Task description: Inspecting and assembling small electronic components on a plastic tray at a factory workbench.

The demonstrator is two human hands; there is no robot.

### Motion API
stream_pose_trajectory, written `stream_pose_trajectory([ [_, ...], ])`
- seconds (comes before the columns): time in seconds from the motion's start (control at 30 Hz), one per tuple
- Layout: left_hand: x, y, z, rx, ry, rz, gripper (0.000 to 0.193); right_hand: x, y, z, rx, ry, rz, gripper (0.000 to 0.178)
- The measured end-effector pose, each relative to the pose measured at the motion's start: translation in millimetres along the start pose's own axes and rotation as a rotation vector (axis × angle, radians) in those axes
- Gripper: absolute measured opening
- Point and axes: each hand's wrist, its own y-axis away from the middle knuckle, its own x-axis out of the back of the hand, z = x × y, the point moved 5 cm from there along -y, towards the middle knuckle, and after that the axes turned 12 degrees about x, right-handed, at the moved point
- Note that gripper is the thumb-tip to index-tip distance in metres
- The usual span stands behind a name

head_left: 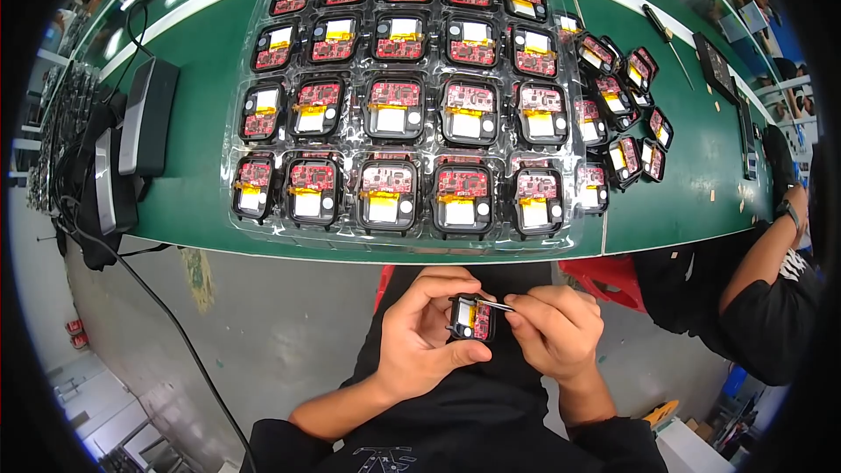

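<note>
Over my lap, my left hand (425, 329) grips a black smartwatch case (470, 319) by its edges, thumb below and fingers above. The case lies face up to me, with a red circuit board, yellow tape and a whitish block inside. My right hand (561, 326) pinches thin metal tweezers (496, 304). Their tip reaches the upper part of the case; whether it touches the board is too small to tell. In front of me, a clear plastic tray (346, 154) on the bench bears rows of similar open watch cases.
Loose watch cases (618, 101) lie heaped right of the tray on the green bench (197, 136). Beyond them is a screwdriver (670, 33). Dark boxy devices (149, 116) with cables stand at the left. A co-worker's arm (771, 254) rests at the right, near a red stool (604, 282).
</note>
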Motion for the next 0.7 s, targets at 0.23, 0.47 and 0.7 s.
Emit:
stream_pose_trajectory([
  [0.23,-1.0,-0.5,1.9,-0.007,-0.041,-0.002,0.062,-2.6,3.9,4.6,-0.021,-0.051,-0.009,0.016],
  [0.47,2.2,0.3,-0.7,-0.013,-0.068,0.029,0.063,-5.7,3.6,0.7,0.017,-0.011,-0.028,0.022],
  [0.7,4.5,2.6,1.5,-0.002,-0.08,0.095,0.064,-7.9,0.4,-3.4,0.057,0.057,-0.035,0.023],
])
